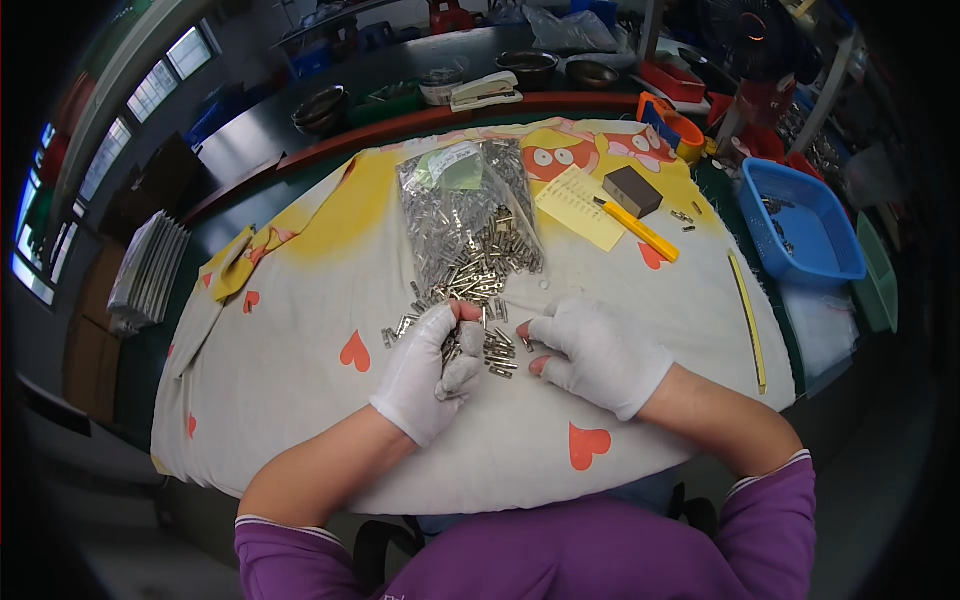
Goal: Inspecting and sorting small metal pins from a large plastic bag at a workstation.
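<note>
White-gloved left hand (pixel 430 372), curled around a few small metal parts (pixel 451 348). Right hand (pixel 603 358), gloved too, with bare thumb and fingertip beside a single part (pixel 528 344); whether gripped, cannot tell. Between both hands, a loose pile (pixel 497 352) on printed cloth (pixel 500 450), by the near end of a clear bag (pixel 425 215).

A yellow cutter knife (pixel 641 232) overlaps a yellow sheet (pixel 578 208) — a dark block (pixel 632 191) just beside them.

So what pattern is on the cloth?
The cloth is white with red hearts, turning yellow with cartoon faces toward its far edge; best seen in the head view.
</note>
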`<state>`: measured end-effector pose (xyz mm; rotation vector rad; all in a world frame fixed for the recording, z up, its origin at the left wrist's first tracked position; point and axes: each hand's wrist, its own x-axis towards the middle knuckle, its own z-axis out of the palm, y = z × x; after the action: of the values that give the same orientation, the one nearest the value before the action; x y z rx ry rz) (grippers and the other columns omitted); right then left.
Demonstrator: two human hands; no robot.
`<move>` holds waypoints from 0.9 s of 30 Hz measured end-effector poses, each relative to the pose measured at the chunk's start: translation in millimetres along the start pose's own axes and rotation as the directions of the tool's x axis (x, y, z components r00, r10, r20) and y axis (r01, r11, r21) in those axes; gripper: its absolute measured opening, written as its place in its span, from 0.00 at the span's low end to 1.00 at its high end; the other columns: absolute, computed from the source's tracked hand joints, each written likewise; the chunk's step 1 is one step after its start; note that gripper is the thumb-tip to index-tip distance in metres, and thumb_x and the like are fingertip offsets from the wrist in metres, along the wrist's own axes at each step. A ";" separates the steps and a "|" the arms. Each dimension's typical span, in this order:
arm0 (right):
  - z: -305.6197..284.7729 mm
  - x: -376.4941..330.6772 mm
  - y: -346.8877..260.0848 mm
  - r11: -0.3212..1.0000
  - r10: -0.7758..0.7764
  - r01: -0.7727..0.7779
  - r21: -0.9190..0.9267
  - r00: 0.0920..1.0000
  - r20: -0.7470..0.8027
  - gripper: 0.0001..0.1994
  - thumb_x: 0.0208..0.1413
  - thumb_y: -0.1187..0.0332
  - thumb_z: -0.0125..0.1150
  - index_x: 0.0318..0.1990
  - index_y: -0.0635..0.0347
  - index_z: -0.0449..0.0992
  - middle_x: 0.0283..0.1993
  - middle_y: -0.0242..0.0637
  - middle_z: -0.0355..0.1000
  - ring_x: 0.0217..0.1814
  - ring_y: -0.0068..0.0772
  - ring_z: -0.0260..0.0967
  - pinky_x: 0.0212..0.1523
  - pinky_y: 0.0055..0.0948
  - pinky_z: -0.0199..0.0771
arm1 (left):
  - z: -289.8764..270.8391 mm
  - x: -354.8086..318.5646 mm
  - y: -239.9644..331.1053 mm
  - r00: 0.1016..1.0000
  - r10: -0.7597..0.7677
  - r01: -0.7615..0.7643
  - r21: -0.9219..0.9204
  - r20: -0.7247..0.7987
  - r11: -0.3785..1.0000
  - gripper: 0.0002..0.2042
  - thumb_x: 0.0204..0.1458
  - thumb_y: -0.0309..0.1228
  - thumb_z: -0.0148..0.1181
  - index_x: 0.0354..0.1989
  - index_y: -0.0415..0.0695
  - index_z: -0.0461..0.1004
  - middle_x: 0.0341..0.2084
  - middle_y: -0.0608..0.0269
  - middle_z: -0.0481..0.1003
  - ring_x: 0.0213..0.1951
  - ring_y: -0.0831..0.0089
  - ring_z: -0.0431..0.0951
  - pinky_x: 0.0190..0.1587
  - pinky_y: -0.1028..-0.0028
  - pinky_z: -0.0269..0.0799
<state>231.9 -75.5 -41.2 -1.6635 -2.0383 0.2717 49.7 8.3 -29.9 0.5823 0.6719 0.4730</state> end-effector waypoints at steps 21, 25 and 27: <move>-9.4 -4.7 5.5 0.978 0.176 -0.189 0.089 0.975 0.134 0.05 0.42 0.71 0.57 0.28 0.62 0.71 0.27 0.45 0.69 0.32 0.46 0.68 0.34 0.37 0.68 | 3.8 1.8 -28.1 1.000 -0.028 0.023 0.492 0.002 0.870 0.04 0.54 0.29 0.49 0.34 0.44 0.63 0.15 0.68 0.64 0.08 0.84 0.56 0.11 0.84 0.50; -6.6 -4.3 -1.6 0.971 0.037 -0.059 0.233 0.994 0.099 0.05 0.44 0.72 0.57 0.28 0.62 0.70 0.27 0.45 0.69 0.32 0.48 0.67 0.33 0.38 0.67 | 5.8 0.8 -25.5 0.996 -0.082 0.042 0.590 0.041 0.806 0.04 0.54 0.29 0.50 0.33 0.44 0.63 0.16 0.66 0.65 0.08 0.83 0.58 0.11 0.82 0.51; -5.3 -4.7 -2.4 0.966 -0.017 0.000 0.257 0.998 0.062 0.04 0.45 0.72 0.56 0.28 0.62 0.70 0.27 0.44 0.68 0.31 0.48 0.67 0.33 0.38 0.67 | 5.1 -0.9 -25.0 0.996 -0.074 0.033 0.578 0.047 0.816 0.04 0.52 0.30 0.50 0.32 0.44 0.63 0.16 0.66 0.65 0.10 0.82 0.59 0.12 0.82 0.53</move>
<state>233.0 -81.4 -36.7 -1.5033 -1.9595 0.5678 58.1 -12.5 -42.1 1.1486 0.7671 0.1829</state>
